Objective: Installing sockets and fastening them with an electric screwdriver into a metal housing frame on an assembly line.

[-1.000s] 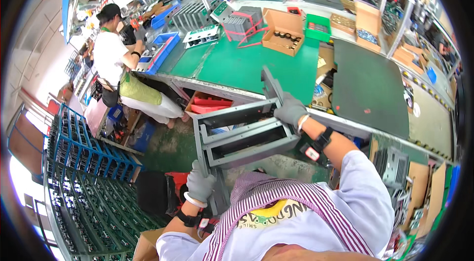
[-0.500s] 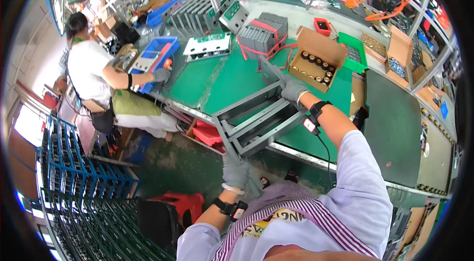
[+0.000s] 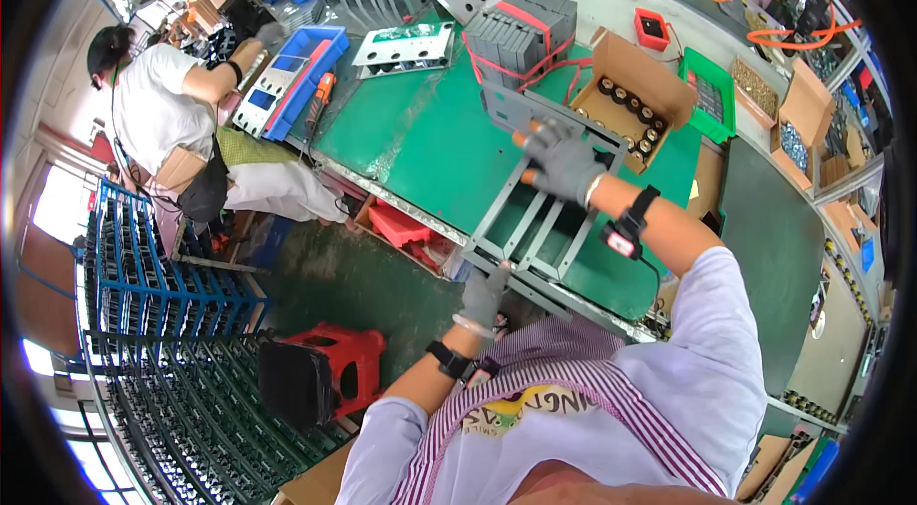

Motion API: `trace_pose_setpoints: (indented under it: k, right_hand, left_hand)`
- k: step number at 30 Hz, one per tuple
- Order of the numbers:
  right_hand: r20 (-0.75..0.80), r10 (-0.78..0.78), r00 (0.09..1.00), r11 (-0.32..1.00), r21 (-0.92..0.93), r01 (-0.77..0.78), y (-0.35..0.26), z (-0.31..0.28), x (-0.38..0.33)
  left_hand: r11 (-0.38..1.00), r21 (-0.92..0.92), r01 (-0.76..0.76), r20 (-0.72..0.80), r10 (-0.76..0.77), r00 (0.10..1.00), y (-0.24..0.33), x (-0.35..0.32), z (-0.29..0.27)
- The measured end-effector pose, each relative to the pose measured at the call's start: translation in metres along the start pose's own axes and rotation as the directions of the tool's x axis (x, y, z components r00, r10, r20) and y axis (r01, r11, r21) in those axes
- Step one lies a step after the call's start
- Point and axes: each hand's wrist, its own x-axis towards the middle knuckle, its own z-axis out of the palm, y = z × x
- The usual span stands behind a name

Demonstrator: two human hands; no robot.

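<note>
A grey metal frame (image 3: 521,228) with crossbars lies on the green tabletop (image 3: 401,147), its near end at the table's front edge. Over its far end is my right hand (image 3: 565,161), in a grey glove with bare fingertips, fingers spread apart. My left hand (image 3: 485,293), gloved too, is closed at the frame's near left corner; its fingers are partly hidden. Just beyond the right hand, a flat grey plate (image 3: 504,107) leans against grey plates (image 3: 521,42) bound with red straps. To the right, an open cardboard box (image 3: 642,75) holds several black round parts.
A white panel (image 3: 406,48) lies farther back. A green bin (image 3: 726,118) and a red bin (image 3: 651,27) stand at right. A co-worker (image 3: 162,104) sits at left beside a blue tray (image 3: 330,51) and an orange power tool (image 3: 322,99). A red stool (image 3: 344,352) and racks (image 3: 177,285) occupy the floor.
The frame, tilted up between my hands before, now rests on the table. My right hand has let go and spread its fingers. The co-worker's hand has moved away, leaving the orange tool lying.
</note>
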Motion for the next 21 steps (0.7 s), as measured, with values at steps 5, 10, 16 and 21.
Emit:
trace_pose_setpoints:
  k: [5, 10, 16, 21]
  right_hand:
    - [-0.036, -0.235, 0.971, 0.968, 0.084, 0.237, -0.02, 0.026, -0.059]
    - [-0.1, -0.187, 0.977, 0.965, 0.169, 0.202, -0.018, 0.024, -0.065]
    - [-0.18, -0.21, 0.961, 0.949, 0.199, 0.245, -0.025, 0.024, -0.06]
    - [-0.205, -0.154, 0.966, 0.959, 0.206, 0.197, -0.017, 0.021, -0.067]
  left_hand:
    - [0.983, -0.165, 0.08, -0.033, -0.087, 0.996, 0.038, -0.015, -0.001]
    - [0.977, 0.206, -0.047, -0.106, 0.07, 0.992, 0.06, 0.017, -0.087]
    - [0.409, 0.852, -0.326, 0.132, 0.434, 0.891, 0.165, 0.075, -0.192]
    - [-0.089, 0.901, -0.425, 0.428, 0.349, 0.834, 0.252, 0.112, -0.095]
